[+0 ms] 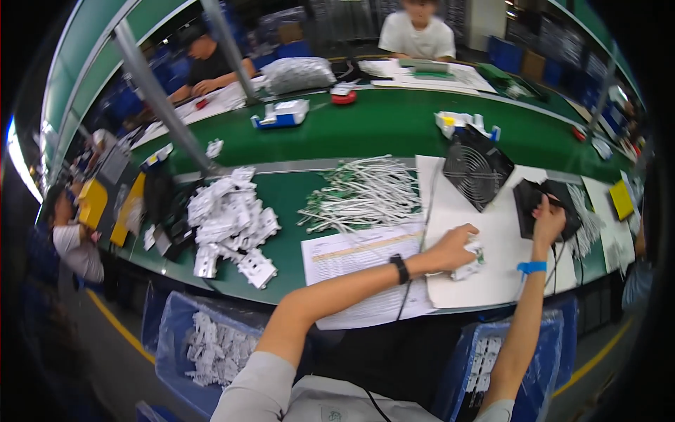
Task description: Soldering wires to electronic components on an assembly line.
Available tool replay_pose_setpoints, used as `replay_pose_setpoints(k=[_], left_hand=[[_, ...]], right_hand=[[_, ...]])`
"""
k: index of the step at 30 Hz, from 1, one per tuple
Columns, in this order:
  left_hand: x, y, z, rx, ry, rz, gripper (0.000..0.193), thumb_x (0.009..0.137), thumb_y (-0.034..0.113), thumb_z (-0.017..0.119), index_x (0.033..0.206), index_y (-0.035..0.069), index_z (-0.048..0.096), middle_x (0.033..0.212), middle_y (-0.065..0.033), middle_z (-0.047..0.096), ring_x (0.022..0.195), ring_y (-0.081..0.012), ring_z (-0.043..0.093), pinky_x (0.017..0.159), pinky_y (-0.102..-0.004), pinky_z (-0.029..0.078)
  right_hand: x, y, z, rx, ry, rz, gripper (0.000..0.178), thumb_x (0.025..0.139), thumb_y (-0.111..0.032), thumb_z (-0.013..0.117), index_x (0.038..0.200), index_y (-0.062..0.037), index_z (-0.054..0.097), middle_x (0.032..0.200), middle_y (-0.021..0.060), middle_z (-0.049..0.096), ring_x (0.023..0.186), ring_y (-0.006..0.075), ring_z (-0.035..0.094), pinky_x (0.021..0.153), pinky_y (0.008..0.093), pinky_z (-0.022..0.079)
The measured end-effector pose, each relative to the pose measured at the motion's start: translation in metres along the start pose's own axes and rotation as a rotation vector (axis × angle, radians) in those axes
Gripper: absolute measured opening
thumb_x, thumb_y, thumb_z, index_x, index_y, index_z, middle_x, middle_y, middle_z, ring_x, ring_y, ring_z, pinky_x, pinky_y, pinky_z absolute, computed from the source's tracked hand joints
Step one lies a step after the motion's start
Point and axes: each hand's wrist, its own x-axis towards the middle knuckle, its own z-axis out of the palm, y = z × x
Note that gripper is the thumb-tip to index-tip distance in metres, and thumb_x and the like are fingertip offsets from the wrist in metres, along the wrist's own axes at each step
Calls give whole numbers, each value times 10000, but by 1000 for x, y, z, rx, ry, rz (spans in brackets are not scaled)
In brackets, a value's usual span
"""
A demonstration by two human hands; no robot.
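Observation:
My left hand, with a black band on its wrist, is closed around a small white plastic part above a white sheet. My right hand, wearing a blue wrist strap, has its fingers pinched at a black box-shaped device. Something dark seems to be between those fingers, but its kind is not clear. A black fan unit with a round grille stands tilted beyond my hands. To the left lies a bundle of white wires with green ends, and a printed sheet is under my left forearm.
White plastic parts are heaped at the left. Blue lined bins below the table edge hold more. More white wires lie right of the black device. A green conveyor belt runs behind, and co-workers sit across it.

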Motion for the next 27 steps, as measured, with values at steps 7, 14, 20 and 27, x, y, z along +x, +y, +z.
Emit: replay_pose_setpoints(k=[7,14,20,27], left_hand=[[18,-7,-6,138,14,62,413,762,187,753,1094,1,593,994,-217,693,950,-387,664,837,-444,528],[28,-8,3,338,24,112,354,793,195,740,1071,-15,678,1088,-206,612,1065,-379,567,923,-443,486],[25,-9,-1,317,38,119,378,794,198,741,1099,-20,699,1077,-216,596,1059,-387,528,934,-446,468],[21,-15,8,308,97,156,363,793,187,749,1089,-18,702,1048,-203,586,1040,-379,513,937,-447,442]], right_hand=[[-15,-10,4,-420,6,-205,279,1032,-242,585,1076,28,641,882,163,699,804,271,678,744,388,508],[-18,3,18,-282,91,-260,283,1062,-209,529,1164,53,556,1087,231,677,994,316,670,882,384,503],[-20,2,26,-300,89,-194,268,999,-201,661,1131,16,576,924,150,689,844,222,671,774,332,515],[-17,6,36,-171,153,-268,266,1036,-227,599,1141,14,559,944,177,687,874,246,680,812,337,531]])
